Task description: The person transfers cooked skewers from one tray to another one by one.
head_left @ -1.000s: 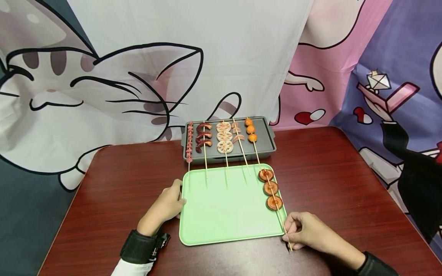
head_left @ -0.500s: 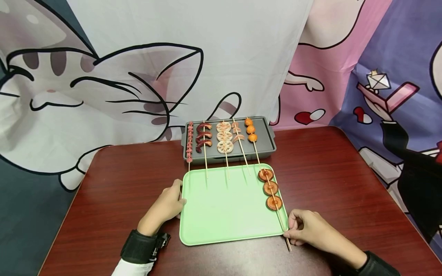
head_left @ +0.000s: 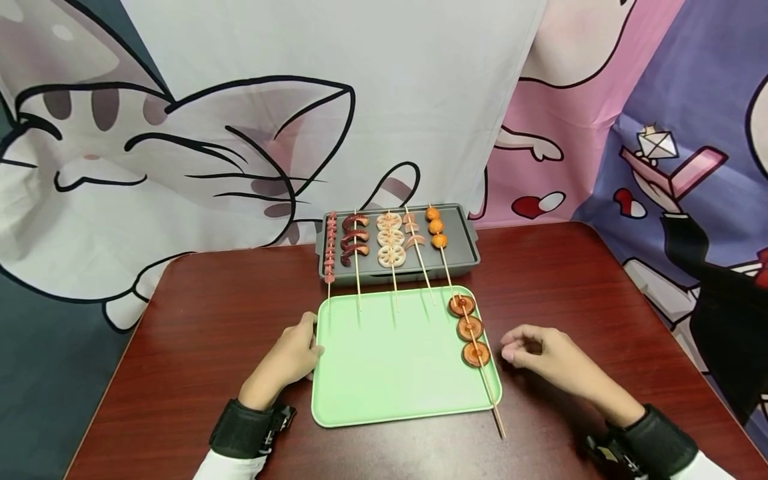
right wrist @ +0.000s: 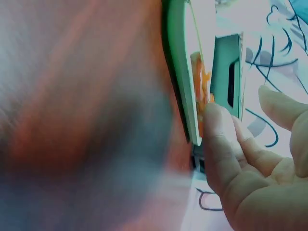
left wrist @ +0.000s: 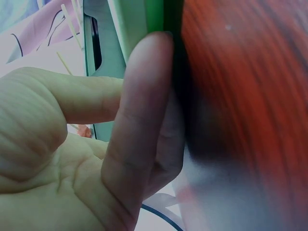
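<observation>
Left hand (head_left: 288, 360) sits at the green tray's (head_left: 390, 393) nine o'clock edge, fingers (left wrist: 139, 120) lightly curled and pressed flat against the rim, thumb on the lip; the left wrist view shows a fingertip lying along the smooth plastic wall; right hand (head_left: 543, 363) hovers off the tray's three o'clock side, fingers loosely bent and slightly apart, holding nothing, tips near the mushroom skewer (head_left: 474, 340) but not touching it; that skewer lies along the tray's right edge, three round brown ridged caps threaded on a thin bamboo stick, its bare end poking past the five o'clock corner onto the table (head_left: 198, 313); tray is pale mint, rounded corners, matte and shallow; at twelve o'clock, touching close behind it, a dark grey rectangular grill pan (head_left: 465, 250) carries five more skewers, sticks reaching over the tray: lotus root slices (head_left: 390, 238) pierced with holes, orange balls (head_left: 436, 227), dark curled pieces; tabletop is glossy reddish wood grain; black wrist bands on both arms.
</observation>
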`<action>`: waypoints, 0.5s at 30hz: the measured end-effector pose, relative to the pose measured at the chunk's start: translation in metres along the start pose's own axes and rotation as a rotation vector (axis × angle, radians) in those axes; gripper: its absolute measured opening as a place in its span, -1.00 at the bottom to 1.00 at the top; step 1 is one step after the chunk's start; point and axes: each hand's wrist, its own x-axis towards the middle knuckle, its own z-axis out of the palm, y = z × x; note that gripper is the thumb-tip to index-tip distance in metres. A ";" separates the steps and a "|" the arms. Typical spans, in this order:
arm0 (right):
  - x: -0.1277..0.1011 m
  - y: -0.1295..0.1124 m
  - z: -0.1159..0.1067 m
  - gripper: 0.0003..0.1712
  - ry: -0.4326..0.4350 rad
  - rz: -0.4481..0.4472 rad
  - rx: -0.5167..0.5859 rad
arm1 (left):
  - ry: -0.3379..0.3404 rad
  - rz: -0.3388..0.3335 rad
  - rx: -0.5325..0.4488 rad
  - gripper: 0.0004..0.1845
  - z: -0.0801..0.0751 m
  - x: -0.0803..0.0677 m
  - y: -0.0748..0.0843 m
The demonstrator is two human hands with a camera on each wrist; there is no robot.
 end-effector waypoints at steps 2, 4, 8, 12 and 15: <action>0.007 0.002 -0.003 -0.70 0.004 0.002 0.033 | -0.002 -0.002 0.000 -0.43 0.000 -0.001 0.000; 0.013 0.003 -0.005 -0.66 0.003 0.008 0.087 | -0.002 -0.006 0.000 -0.42 0.000 -0.002 0.001; 0.023 0.002 -0.009 -0.56 -0.016 0.021 0.215 | 0.000 -0.003 -0.003 -0.44 0.001 -0.001 0.001; 0.033 -0.003 -0.012 -0.48 -0.040 0.031 0.310 | 0.004 0.001 -0.012 -0.47 0.001 -0.001 0.002; 0.040 -0.007 -0.013 -0.45 -0.056 0.031 0.357 | 0.007 -0.001 -0.009 -0.47 0.000 -0.002 0.002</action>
